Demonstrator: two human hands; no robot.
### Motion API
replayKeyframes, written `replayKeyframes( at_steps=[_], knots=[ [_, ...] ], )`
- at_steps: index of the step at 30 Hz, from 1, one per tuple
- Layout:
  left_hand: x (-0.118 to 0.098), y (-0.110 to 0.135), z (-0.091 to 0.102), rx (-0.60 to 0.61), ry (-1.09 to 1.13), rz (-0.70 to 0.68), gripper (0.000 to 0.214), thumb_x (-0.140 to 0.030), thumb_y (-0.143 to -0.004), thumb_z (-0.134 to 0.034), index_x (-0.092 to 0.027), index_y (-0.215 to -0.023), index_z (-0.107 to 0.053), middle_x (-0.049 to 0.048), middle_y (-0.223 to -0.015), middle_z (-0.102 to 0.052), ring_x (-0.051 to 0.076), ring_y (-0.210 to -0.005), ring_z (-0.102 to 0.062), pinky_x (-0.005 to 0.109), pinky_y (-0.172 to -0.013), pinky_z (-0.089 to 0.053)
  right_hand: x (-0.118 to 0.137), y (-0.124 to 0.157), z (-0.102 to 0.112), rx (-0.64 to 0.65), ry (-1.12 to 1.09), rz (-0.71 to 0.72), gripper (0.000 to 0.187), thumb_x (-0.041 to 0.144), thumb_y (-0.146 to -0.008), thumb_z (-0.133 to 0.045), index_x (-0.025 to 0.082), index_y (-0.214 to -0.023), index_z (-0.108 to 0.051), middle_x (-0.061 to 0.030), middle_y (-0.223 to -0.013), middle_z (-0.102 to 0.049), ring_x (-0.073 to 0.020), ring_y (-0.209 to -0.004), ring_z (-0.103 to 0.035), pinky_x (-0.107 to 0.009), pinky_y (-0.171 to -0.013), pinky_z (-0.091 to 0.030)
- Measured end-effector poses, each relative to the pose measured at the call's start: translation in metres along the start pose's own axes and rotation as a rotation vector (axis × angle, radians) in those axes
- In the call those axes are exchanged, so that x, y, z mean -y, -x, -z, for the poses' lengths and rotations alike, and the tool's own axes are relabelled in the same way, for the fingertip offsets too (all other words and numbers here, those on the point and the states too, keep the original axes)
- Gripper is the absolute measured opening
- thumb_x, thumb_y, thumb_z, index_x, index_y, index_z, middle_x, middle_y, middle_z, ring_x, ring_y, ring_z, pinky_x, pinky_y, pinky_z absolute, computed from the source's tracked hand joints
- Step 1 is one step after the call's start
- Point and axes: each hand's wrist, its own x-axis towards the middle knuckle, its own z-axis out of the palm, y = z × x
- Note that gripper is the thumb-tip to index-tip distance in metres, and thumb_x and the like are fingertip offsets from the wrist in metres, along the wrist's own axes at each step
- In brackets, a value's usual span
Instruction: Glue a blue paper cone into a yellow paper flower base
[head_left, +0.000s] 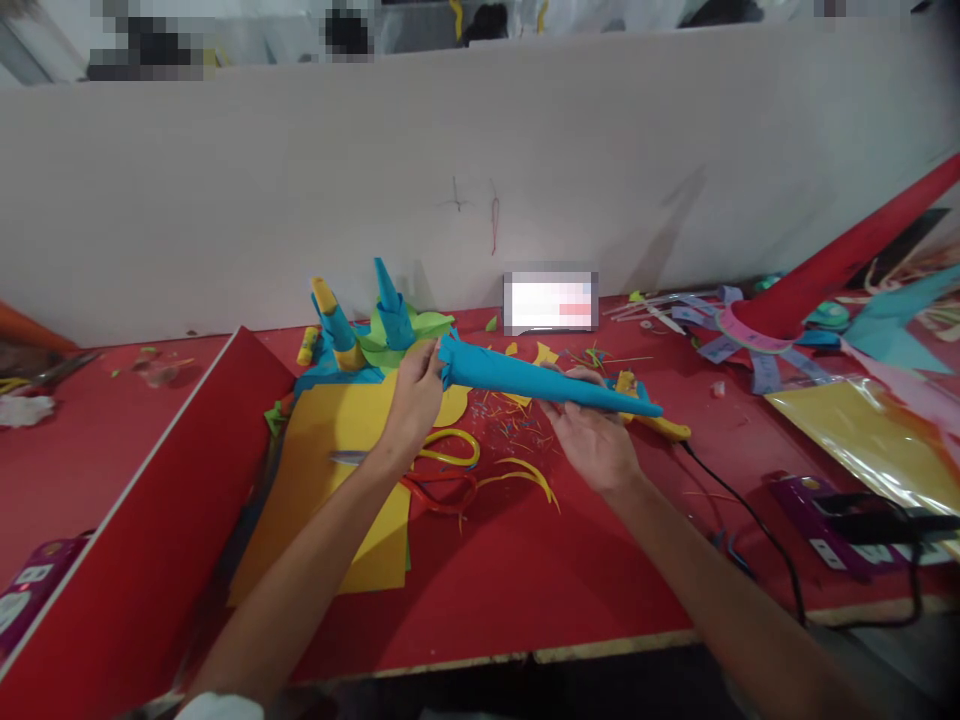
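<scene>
A long blue paper cone (pixel 525 378) is held above the red table (pixel 525 570), its fringed wide end pointing left and its tip pointing right. My left hand (pixel 415 400) pinches the fringed wide end. My right hand (pixel 592 435) cups the narrow half from below, fingers curled round it. Under my left forearm lie yellow paper sheets (pixel 337 470) and scissors with yellow and red handles (pixel 442 470). Beyond the hands stand two small blue cones on green paper (pixel 390 330).
A yellow glue gun (pixel 660 422) with a black cord (pixel 750 530) lies right of my right hand. Paper scraps litter the middle. A large red cone (pixel 847 260), coloured strips and a plastic sleeve of paper (pixel 862 430) lie at the right. A white partition (pixel 480 170) stands behind.
</scene>
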Motion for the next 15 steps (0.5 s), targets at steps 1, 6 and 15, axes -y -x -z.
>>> replayKeyframes(
  at_steps=[1, 6, 15],
  knots=[
    [0.0, 0.0, -0.001, -0.012, -0.003, -0.008, 0.056, -0.07, -0.098, -0.056, -0.024, -0.071, -0.039, -0.0047, -0.063, -0.031, 0.012, -0.055, -0.026, 0.029, -0.049, -0.024, -0.001, 0.0, 0.001, 0.002, 0.005, 0.003, 0.029, 0.034, -0.08, -0.087, 0.037, -0.104, -0.07, 0.0021, -0.129, -0.076, -0.0251, -0.149, -0.054, -0.056, -0.13, -0.038],
    [-0.011, 0.005, -0.004, -0.073, -0.16, -0.151, 0.059, -0.069, -0.101, -0.051, -0.023, -0.068, -0.035, -0.0023, -0.065, -0.032, 0.014, -0.059, -0.028, 0.033, -0.054, -0.024, -0.001, -0.001, 0.004, 0.013, 0.014, 0.007, 0.031, 0.034, -0.08, -0.088, 0.037, -0.105, -0.07, 0.0021, -0.131, -0.076, -0.0252, -0.149, -0.053, -0.055, -0.13, -0.039],
    [-0.025, 0.014, -0.004, -0.075, -0.352, -0.256, 0.053, -0.056, -0.104, -0.054, -0.022, -0.067, -0.038, -0.0027, -0.063, -0.035, 0.014, -0.059, -0.032, 0.033, -0.058, -0.022, -0.003, 0.0, -0.001, -0.038, -0.011, -0.014, 0.04, 0.058, -0.082, -0.086, 0.038, -0.11, -0.066, 0.0005, -0.135, -0.074, -0.027, -0.141, -0.06, -0.056, -0.123, -0.047]
  ],
)
